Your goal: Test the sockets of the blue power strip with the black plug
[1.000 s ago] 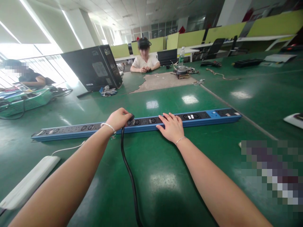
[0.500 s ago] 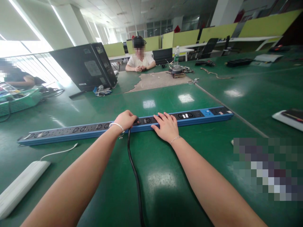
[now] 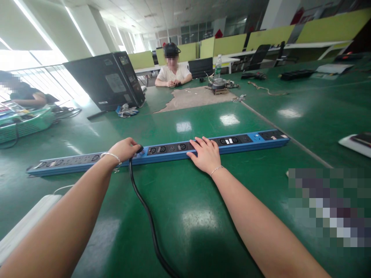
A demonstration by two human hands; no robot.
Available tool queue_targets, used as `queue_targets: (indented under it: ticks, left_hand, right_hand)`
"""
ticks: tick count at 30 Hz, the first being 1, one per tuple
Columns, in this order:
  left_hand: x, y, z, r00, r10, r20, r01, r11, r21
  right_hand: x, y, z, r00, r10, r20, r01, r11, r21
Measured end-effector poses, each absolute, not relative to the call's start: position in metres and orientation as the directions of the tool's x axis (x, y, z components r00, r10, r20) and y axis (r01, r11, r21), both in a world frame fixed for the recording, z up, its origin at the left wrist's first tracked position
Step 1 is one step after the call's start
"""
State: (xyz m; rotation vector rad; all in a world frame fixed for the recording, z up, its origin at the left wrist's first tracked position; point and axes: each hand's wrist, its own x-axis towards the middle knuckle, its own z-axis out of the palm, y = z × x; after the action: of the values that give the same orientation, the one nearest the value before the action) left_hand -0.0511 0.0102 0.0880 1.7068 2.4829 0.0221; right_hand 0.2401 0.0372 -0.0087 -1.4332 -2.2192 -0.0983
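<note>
A long blue power strip (image 3: pixel 162 157) with black sockets lies across the green table in front of me. My left hand (image 3: pixel 125 150) is closed around the black plug (image 3: pixel 140 149) of a power cord, just over the strip left of its middle. Whether the plug sits in a socket is hidden by my fingers. From it the thick black power cord (image 3: pixel 147 212) runs down toward me. My right hand (image 3: pixel 205 153) lies with spread fingers on top of the strip, right of the middle, gripping nothing.
A black computer tower (image 3: pixel 107 83) leans at the back left, with a glove (image 3: pixel 126 111) beside it. A green basket (image 3: pixel 29 125) stands at far left. A white power strip (image 3: pixel 31 218) lies near left. Across the table sits a person (image 3: pixel 174 73), near a water bottle (image 3: pixel 218 67).
My left hand has moved left along the strip with the plug, and the cord has swung left with it. My right hand stays in place on the strip.
</note>
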Motion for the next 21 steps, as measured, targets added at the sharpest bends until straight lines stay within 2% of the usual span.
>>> queue_targets:
  ticks: [9,15,21]
  left_hand:
    - [-0.050,0.018,0.083,-0.302,0.943,-0.137,0.953,0.302,-0.022]
    - [-0.046,0.013,0.076,-0.300,0.950,-0.085,0.953,0.296,-0.065]
    - [-0.039,-0.001,0.064,-0.350,0.936,-0.030,0.937,0.349,-0.025]
  right_hand:
    - [0.240,0.036,-0.007,-0.322,0.834,0.448,0.873,0.445,-0.200]
    - [0.240,0.037,-0.007,-0.324,0.840,0.434,0.875,0.441,-0.200]
    - [0.239,0.037,-0.008,-0.321,0.839,0.439,0.876,0.439,-0.199]
